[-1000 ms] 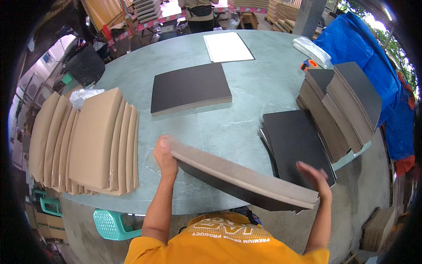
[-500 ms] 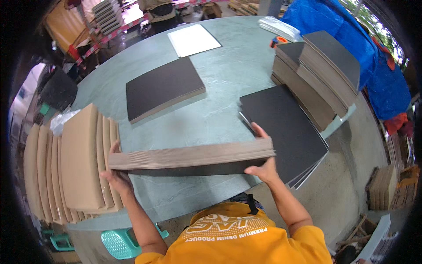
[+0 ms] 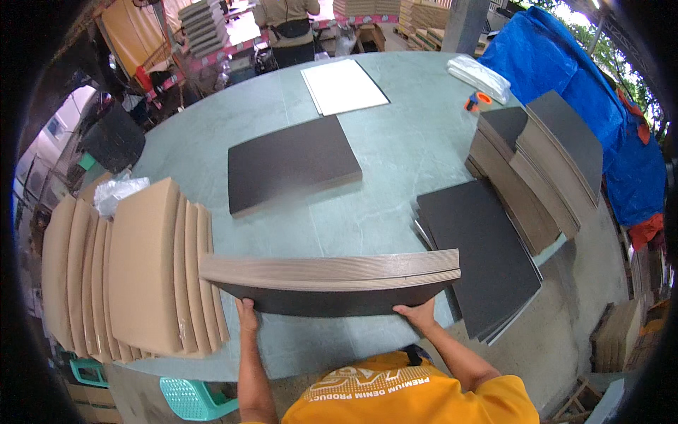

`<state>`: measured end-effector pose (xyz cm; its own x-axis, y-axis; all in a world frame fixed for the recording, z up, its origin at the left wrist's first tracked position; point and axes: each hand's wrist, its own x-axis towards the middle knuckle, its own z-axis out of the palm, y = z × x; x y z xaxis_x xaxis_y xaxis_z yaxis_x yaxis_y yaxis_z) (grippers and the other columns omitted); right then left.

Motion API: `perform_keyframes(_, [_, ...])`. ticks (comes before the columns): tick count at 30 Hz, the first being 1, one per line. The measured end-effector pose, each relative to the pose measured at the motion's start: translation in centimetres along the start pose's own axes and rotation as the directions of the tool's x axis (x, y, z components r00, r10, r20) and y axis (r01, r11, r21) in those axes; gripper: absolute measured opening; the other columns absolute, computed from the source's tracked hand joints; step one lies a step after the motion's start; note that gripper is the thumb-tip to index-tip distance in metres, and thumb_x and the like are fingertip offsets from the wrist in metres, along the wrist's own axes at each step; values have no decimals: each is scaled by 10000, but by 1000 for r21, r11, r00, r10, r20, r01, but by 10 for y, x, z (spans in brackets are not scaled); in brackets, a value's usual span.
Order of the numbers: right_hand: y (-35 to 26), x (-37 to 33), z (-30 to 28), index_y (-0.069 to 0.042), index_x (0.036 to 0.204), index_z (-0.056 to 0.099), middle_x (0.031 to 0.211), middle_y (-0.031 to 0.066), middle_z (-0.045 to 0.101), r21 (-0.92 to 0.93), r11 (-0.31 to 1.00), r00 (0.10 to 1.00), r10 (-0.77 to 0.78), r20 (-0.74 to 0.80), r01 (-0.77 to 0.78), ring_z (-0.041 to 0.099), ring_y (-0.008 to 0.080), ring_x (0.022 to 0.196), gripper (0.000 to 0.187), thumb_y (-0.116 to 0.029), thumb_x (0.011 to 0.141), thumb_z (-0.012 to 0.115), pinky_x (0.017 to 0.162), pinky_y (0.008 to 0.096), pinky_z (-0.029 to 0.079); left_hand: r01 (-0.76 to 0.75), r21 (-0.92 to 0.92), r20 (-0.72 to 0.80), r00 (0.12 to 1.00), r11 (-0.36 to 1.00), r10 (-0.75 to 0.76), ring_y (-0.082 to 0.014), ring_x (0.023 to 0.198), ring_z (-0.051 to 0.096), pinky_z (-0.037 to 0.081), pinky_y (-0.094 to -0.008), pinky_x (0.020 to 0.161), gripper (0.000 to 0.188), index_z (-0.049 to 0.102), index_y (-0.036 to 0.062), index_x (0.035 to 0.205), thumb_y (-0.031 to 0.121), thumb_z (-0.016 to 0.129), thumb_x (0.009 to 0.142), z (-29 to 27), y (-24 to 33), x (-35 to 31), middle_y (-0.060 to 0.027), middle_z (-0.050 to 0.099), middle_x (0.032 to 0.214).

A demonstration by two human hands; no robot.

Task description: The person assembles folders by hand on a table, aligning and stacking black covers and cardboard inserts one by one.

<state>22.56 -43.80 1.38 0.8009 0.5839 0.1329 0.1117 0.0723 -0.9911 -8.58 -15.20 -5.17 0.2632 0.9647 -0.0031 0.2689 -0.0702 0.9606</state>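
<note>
Left hand [image 3: 246,309] and right hand [image 3: 418,313] each grip the board stack [image 3: 330,283] from beneath, above the table [image 3: 395,152]; stiff, probably heavy.

A bundle of boards [image 3: 332,283] is held on edge at the near side of the table [image 3: 409,141]. Leaning boards [image 3: 141,268] are stood left of the bundle, flat sheets [image 3: 487,247] are laid right of it, and one board [image 3: 289,162] is laid behind it.

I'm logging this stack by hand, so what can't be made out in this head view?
- Fingers of the left hand and right hand: hidden behind the stack of boards.
- Sheet count in that stack: edges too fine.
- Table under it: covered.
- Small orange item: too small.
</note>
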Motion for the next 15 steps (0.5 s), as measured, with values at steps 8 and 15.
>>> perform_keyframes(8, [-29,218,4,112,965,579,863,188,635,-443,846,933,356,58,-296,623,247,799,721,-537,672,693,712,344,486,8,206,-17,1000,979,-5,-204,796,511,398,-387,729,813,535,-163,815,617,313,867,95,139,111,-213,566,740])
perform_keyframes(15, [-43,404,69,174,974,562,936,259,601,-460,817,864,469,183,-347,612,321,864,883,-640,643,653,730,374,483,-44,451,-3,999,891,51,-437,968,525,390,-435,848,801,521,-97,1023,651,299,842,139,186,271,-319,559,992])
